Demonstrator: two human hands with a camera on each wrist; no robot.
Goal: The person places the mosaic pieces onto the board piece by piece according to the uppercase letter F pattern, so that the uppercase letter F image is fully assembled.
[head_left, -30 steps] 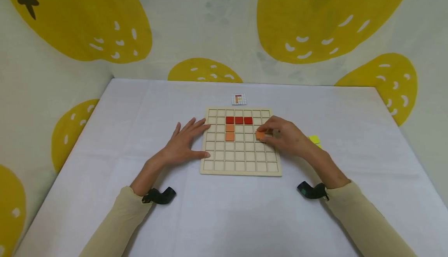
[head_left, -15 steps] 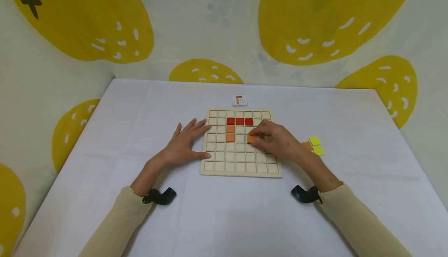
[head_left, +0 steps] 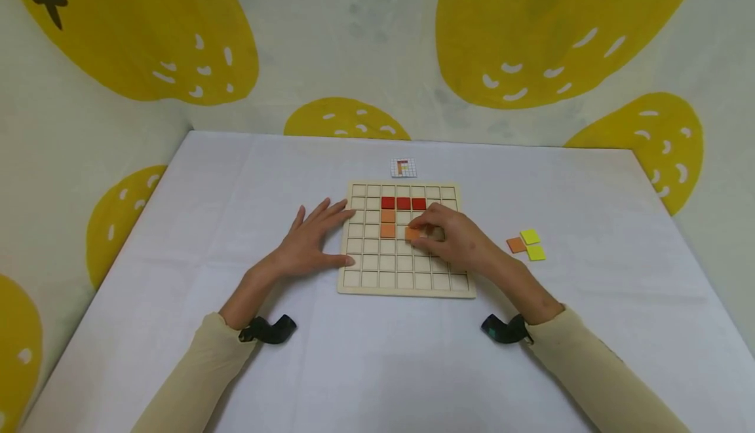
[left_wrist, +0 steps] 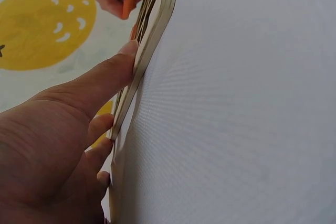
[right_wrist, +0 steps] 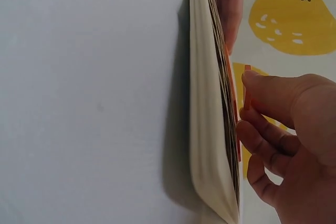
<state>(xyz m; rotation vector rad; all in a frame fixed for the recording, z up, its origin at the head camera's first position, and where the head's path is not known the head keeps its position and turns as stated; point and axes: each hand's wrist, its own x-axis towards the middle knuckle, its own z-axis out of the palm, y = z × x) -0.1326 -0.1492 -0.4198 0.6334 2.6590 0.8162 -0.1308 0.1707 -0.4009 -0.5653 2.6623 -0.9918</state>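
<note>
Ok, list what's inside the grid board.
Three red tiles form a row in the board; two orange tiles follow on the leftmost one's near side. The right hand pinches another orange tile above the board, covering part of it; what's beneath is hidden.

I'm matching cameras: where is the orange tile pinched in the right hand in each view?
Head: pinched orange tile just right of and below centre.
Left wrist: pinched orange tile near the top, left of centre.
Right wrist: pinched orange tile right of centre, around mid-height.
Landmark in all three: grid board.
</note>
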